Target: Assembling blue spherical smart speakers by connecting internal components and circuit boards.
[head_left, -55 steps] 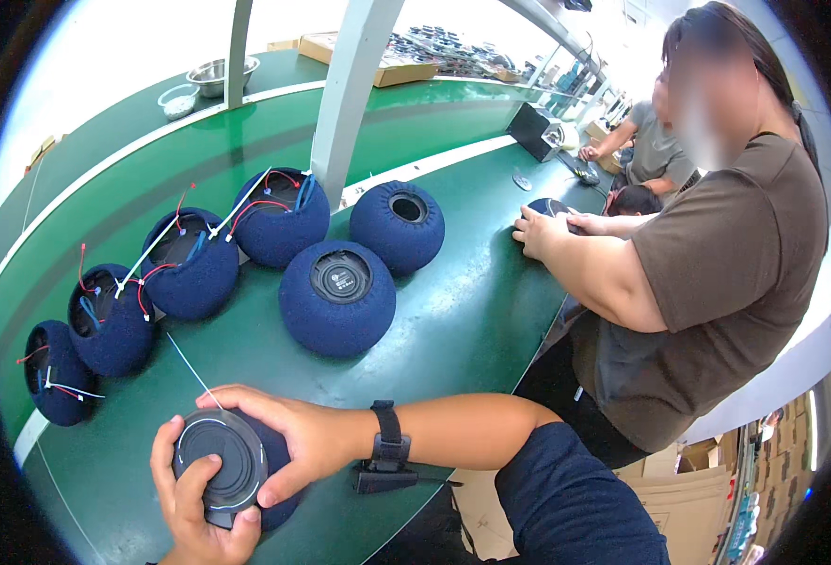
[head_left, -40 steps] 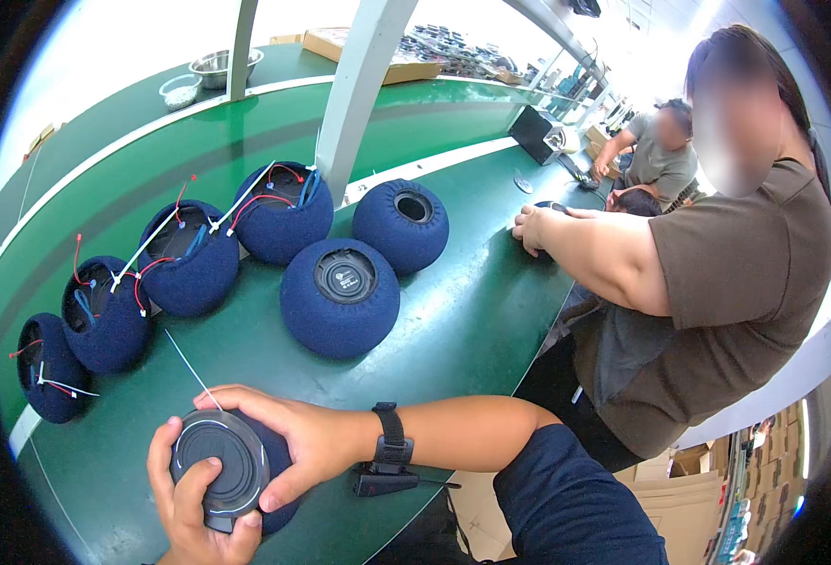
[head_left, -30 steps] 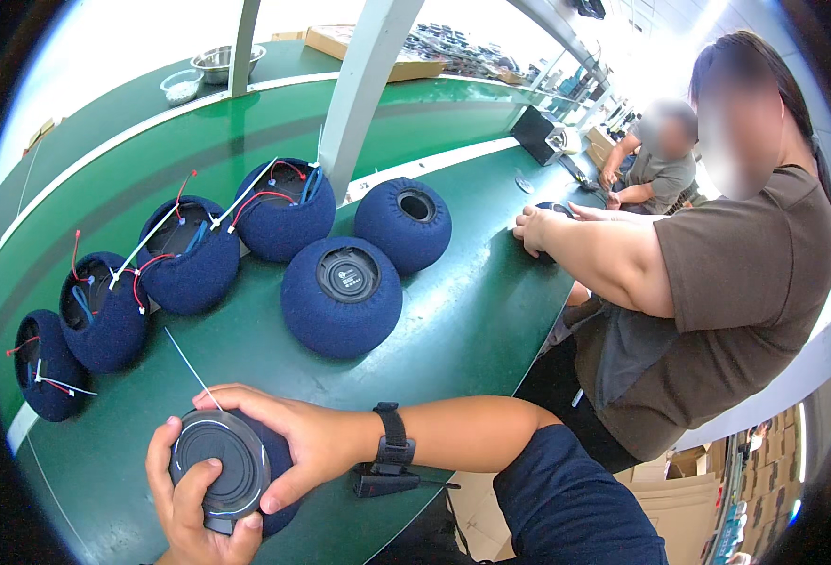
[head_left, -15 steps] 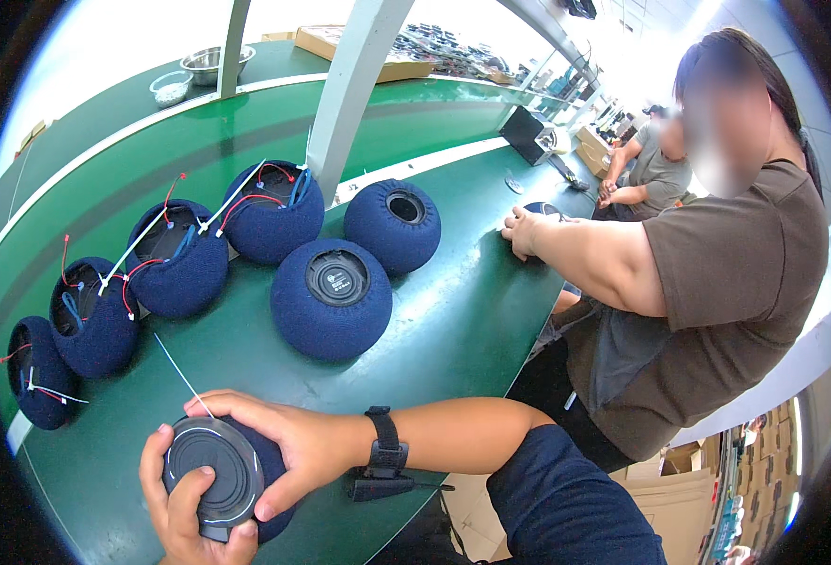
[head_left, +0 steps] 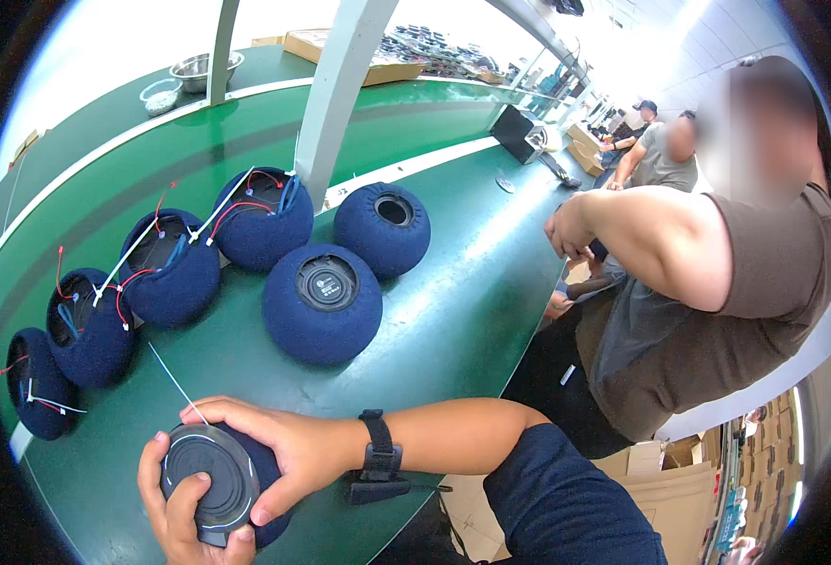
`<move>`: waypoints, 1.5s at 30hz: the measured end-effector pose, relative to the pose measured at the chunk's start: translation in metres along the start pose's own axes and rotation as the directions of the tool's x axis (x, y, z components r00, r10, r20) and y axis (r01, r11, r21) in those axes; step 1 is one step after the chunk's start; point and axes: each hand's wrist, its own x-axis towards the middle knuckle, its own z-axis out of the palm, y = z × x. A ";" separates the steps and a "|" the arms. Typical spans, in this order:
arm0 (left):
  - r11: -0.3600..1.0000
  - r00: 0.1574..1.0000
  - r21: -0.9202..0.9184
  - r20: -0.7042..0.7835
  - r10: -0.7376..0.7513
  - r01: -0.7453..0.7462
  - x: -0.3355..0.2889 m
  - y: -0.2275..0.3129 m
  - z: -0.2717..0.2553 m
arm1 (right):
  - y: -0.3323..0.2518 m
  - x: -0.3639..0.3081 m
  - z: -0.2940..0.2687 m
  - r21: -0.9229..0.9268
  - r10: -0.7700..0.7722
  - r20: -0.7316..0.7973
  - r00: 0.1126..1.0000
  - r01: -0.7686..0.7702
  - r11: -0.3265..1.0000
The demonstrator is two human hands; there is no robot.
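At the table's near left, a round dark blue fabric-covered speaker (head_left: 267, 463) sits between my two hands, a round black ringed cap (head_left: 210, 477) facing up on it. My left hand (head_left: 178, 523) is curled over the cap's left side, one finger pressed on its middle. My right hand (head_left: 288, 443) wraps the far and right sides, thumb near the cap's edge. A thin white cable tie (head_left: 173, 375) sticks out beyond my right fingers. Hands hide part of the speaker's body.
Several blue fabric-covered speaker bodies (head_left: 173, 282) with red and blue wires and white ties stand in a row at left. Two more (head_left: 323, 320) (head_left: 383, 229) stand farther right. A grey post (head_left: 335, 104) rises behind. A co-worker's arm (head_left: 651, 240) reaches over the right edge.
The co-worker's hands have come back from the table to its edge, with the arm raised. My hands keep nearly the same hold on the speaker; the view has shifted slightly.
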 end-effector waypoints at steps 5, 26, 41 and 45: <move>1.000 1.000 -0.009 0.007 0.000 0.000 -0.001 -0.001 0.000 | -0.002 0.001 0.000 0.028 0.015 0.004 1.000 -0.015 0.999; 1.000 1.000 -0.001 -0.003 0.010 -0.010 -0.001 0.000 0.001 | -0.005 -0.001 -0.002 0.033 0.002 0.009 1.000 -0.003 0.999; 1.000 1.000 0.001 -0.013 -0.012 0.012 -0.013 -0.010 0.007 | -0.004 0.000 0.000 0.066 -0.008 0.031 0.999 0.006 0.998; 0.998 0.998 -0.033 -0.026 -0.050 0.049 -0.017 -0.014 0.012 | -0.003 0.000 0.000 0.078 -0.004 0.033 0.999 0.001 0.997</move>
